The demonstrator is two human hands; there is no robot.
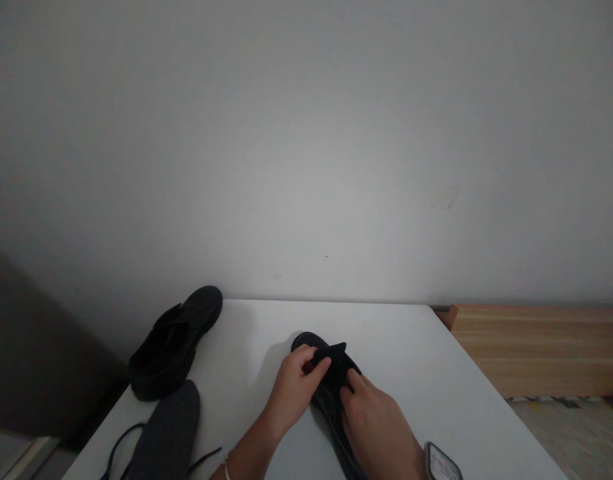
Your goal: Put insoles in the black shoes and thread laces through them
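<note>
A black shoe (329, 408) lies on the white table in front of me, its toe pointing toward the wall. My left hand (297, 380) pinches the shoe's black tongue (331, 351) between thumb and fingers, and the tongue stands lifted. My right hand (374, 417) is at the shoe's right side, with curled fingers on the edge of the opening. Whether those fingertips grip the edge or something inside is hidden. A second black shoe (179, 340) rests at the table's left back corner. Nearer me lies a dark grey insole (169, 430).
A black shoelace (121, 440) trails beside and under the insole. The white table (411, 353) meets a pale wall (326, 167) at the back. Beyond its right edge is a wooden board (536, 347). A dark surface (31, 347) stands at the left.
</note>
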